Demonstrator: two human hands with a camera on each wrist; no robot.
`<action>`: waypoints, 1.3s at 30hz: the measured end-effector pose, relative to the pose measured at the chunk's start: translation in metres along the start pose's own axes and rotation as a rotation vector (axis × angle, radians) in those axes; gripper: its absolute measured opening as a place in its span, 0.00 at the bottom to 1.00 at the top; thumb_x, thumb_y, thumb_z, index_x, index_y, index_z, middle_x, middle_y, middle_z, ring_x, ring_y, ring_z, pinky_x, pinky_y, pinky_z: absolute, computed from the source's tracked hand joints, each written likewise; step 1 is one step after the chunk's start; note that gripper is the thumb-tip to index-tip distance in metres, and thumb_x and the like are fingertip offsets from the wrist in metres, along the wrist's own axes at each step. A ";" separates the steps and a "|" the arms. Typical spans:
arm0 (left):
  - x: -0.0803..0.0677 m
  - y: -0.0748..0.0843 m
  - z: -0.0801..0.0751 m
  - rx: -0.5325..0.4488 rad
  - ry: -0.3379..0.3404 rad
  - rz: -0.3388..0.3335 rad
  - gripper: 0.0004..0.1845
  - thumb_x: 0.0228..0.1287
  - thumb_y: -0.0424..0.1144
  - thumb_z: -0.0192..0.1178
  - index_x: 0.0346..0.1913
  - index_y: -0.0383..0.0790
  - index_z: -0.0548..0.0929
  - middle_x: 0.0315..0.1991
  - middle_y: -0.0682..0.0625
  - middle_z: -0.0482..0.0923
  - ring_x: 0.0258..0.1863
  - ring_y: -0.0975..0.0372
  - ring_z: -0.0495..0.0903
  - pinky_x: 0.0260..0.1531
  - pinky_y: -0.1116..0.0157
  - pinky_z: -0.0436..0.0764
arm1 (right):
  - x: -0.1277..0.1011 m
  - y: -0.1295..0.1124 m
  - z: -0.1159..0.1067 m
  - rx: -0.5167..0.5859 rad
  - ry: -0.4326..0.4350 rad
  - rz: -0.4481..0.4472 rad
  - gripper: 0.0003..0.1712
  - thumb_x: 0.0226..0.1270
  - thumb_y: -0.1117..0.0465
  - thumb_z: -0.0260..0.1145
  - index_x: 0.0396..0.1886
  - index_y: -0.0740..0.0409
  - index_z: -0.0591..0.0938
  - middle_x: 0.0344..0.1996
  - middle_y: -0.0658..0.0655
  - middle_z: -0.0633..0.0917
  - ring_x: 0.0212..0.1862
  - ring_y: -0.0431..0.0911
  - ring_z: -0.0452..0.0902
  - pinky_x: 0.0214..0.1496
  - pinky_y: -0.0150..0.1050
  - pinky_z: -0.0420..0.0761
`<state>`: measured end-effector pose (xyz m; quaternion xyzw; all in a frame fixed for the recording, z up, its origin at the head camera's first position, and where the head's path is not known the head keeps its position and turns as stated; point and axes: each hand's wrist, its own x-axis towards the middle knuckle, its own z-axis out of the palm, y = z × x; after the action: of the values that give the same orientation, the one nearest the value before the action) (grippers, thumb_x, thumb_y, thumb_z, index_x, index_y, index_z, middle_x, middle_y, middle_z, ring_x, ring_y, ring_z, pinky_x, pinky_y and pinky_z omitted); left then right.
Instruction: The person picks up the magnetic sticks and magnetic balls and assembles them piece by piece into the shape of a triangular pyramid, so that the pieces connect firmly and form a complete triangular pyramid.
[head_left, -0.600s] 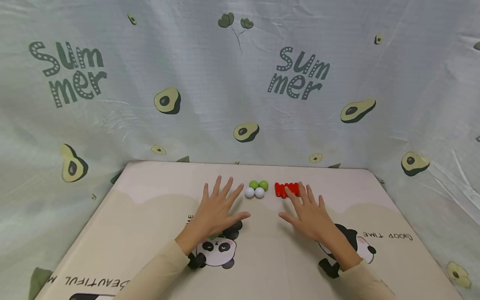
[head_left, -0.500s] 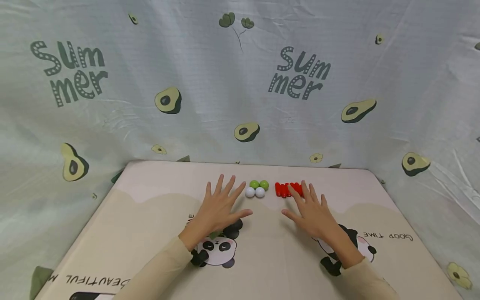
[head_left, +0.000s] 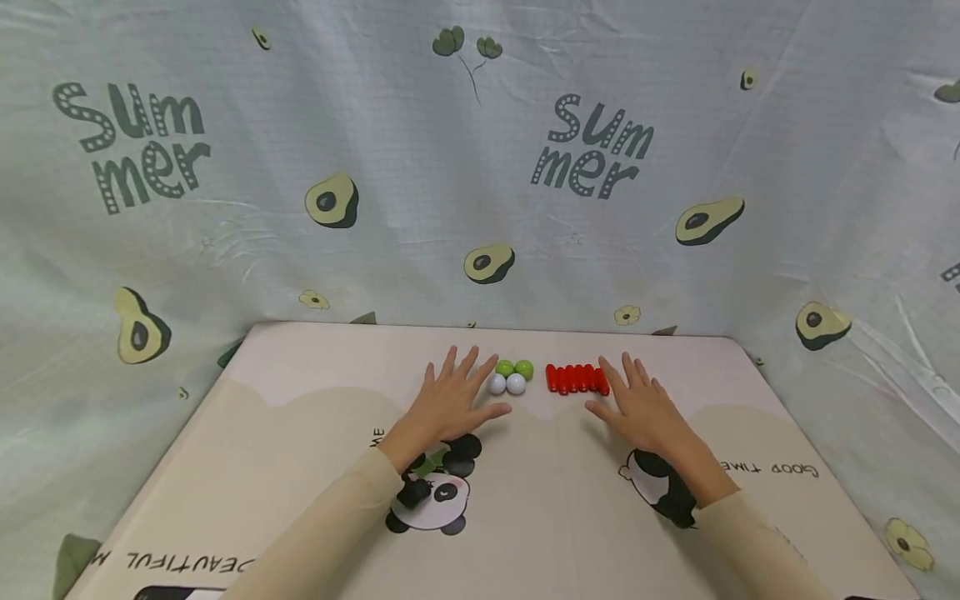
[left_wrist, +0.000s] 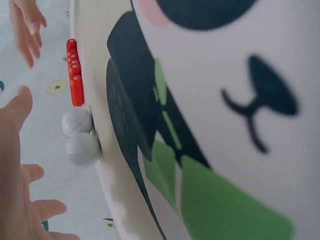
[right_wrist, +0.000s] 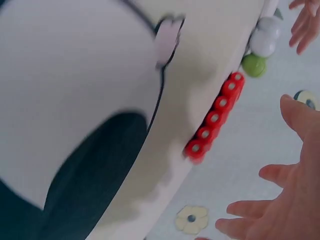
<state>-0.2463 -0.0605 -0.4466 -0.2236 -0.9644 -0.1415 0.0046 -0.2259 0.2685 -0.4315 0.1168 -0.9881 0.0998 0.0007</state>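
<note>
Two green balls (head_left: pixel 524 370) and two white balls (head_left: pixel 516 384) sit close together near the table's far edge. To their right lies a row of several short, glossy red cylinders (head_left: pixel 574 379); the right wrist view shows pale rings on the ends of the red cylinders (right_wrist: pixel 214 118). My left hand (head_left: pixel 444 407), fingers spread, is just left of the balls and holds nothing. Also spread and holding nothing, my right hand (head_left: pixel 647 410) is at the near right of the red row. In the left wrist view the white balls (left_wrist: pixel 83 148) appear beyond the thumb.
The table (head_left: pixel 300 467) wears a pale cover printed with pandas and lettering. Behind it hangs a white cloth (head_left: pixel 420 150) with avocado and "summer" prints, which also runs down both sides. A dark printed shape (head_left: pixel 168 592) shows at the lower left.
My left hand has moved a little forward and right, closer to the balls. My right hand has shifted right, uncovering the red row. Balls and cylinders stay put; the head view has swung slightly.
</note>
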 end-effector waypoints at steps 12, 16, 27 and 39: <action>0.015 -0.002 0.003 -0.153 0.008 0.047 0.45 0.72 0.65 0.57 0.83 0.51 0.54 0.82 0.41 0.57 0.80 0.41 0.57 0.73 0.38 0.64 | 0.026 0.023 0.004 0.155 0.003 -0.002 0.43 0.76 0.50 0.62 0.80 0.67 0.59 0.72 0.78 0.67 0.72 0.72 0.65 0.68 0.70 0.70; 0.019 0.000 0.005 -0.241 0.026 0.044 0.45 0.70 0.57 0.64 0.83 0.48 0.56 0.77 0.39 0.65 0.75 0.45 0.67 0.72 0.44 0.69 | 0.036 0.027 0.003 0.248 0.010 -0.009 0.38 0.74 0.56 0.62 0.76 0.70 0.64 0.65 0.77 0.75 0.64 0.70 0.74 0.63 0.66 0.77; 0.029 0.005 0.007 -0.407 0.120 -0.019 0.26 0.63 0.38 0.73 0.61 0.35 0.78 0.55 0.37 0.84 0.57 0.46 0.83 0.59 0.47 0.79 | 0.053 0.034 0.002 0.350 -0.078 0.061 0.37 0.70 0.59 0.65 0.74 0.69 0.66 0.51 0.73 0.83 0.49 0.61 0.81 0.51 0.53 0.85; 0.032 0.007 0.015 -0.428 0.195 0.014 0.11 0.63 0.32 0.71 0.46 0.34 0.82 0.46 0.40 0.87 0.47 0.49 0.86 0.51 0.51 0.83 | 0.058 0.035 0.008 0.392 -0.115 0.168 0.39 0.71 0.62 0.64 0.77 0.65 0.61 0.49 0.71 0.83 0.41 0.54 0.80 0.45 0.45 0.86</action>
<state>-0.2709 -0.0371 -0.4567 -0.2115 -0.9058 -0.3636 0.0511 -0.2899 0.2866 -0.4450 0.0373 -0.9546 0.2828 -0.0864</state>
